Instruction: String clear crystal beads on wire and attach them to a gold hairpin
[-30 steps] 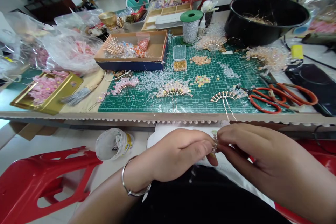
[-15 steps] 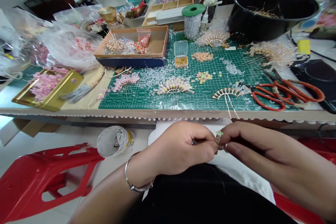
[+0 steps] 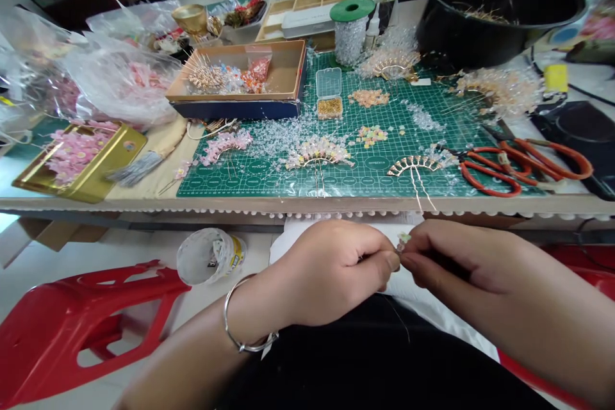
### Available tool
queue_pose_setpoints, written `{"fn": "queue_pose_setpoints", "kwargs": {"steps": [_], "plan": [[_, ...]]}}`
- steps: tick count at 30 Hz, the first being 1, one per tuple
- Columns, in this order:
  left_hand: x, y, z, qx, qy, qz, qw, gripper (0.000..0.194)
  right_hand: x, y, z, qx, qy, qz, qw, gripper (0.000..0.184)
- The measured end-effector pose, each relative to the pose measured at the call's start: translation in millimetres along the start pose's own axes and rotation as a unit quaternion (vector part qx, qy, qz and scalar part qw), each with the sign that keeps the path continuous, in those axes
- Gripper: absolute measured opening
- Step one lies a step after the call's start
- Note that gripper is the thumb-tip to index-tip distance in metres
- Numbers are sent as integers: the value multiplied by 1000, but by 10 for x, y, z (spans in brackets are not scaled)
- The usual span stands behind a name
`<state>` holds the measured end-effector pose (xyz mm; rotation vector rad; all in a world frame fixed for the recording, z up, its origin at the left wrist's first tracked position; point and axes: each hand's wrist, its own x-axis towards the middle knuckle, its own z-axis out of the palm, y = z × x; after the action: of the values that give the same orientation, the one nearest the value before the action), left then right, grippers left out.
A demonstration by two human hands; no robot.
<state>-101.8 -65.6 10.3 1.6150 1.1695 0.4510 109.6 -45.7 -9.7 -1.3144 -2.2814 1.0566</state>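
Above my lap, my left hand (image 3: 346,266) and my right hand (image 3: 456,262) meet fingertip to fingertip. Both pinch a small beaded piece with a pale green flower (image 3: 404,238) standing up between them; most of it is hidden by the fingers. On the green cutting mat (image 3: 269,182) beyond lie a gold hair comb (image 3: 414,166) with two wavy prongs, a yellow-and-pink beaded hair comb (image 3: 319,152) and a pink beaded one (image 3: 225,146). A small pile of pastel flower beads (image 3: 372,135) rests behind them.
Orange-handled scissors and pliers (image 3: 523,170) lie at the mat's right, before a black bowl (image 3: 500,13). A blue-sided box (image 3: 235,107) and a gold tin (image 3: 79,160) stand at left. Below are a white bucket (image 3: 204,259) and red stool (image 3: 91,320).
My right thumb and fingertips have closed in against my left fingertips, covering more of the beaded piece. The view has shifted slightly.
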Motion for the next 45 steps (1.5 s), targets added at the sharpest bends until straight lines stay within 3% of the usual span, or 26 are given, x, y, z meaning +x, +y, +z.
{"fn": "queue_pose_setpoints", "kwargs": {"steps": [3,5,9,13,17,21,26,31,34,38,42,45], "plan": [[-21,6,-8,28,-14,5,999,34,17,2,-16,-13,-35,12,999,25],[-43,11,-10,66,1,17,998,29,42,3,-33,31,-46,29,998,26],[-89,4,17,132,90,72,984,18,98,25,-54,157,-81,57,983,30],[-110,-12,63,170,148,140,964,22,108,71,-18,237,-91,89,963,32],[-110,-2,91,185,140,142,962,21,86,107,48,272,-98,107,951,35],[-102,6,108,168,170,129,963,17,53,112,95,279,-103,126,946,40],[-75,-5,63,118,152,100,976,12,18,108,104,321,-151,165,920,45],[-53,-19,-81,68,42,74,994,19,29,149,108,382,-156,170,895,33],[-59,-9,-177,91,13,71,993,21,33,194,115,403,-161,177,883,30],[-99,9,-231,148,32,80,985,15,20,238,116,426,-166,179,871,28],[-138,-18,-220,182,103,96,973,11,16,250,111,456,-157,177,858,30],[-136,-49,-255,161,89,96,978,10,30,262,103,471,-171,169,849,29]]}}
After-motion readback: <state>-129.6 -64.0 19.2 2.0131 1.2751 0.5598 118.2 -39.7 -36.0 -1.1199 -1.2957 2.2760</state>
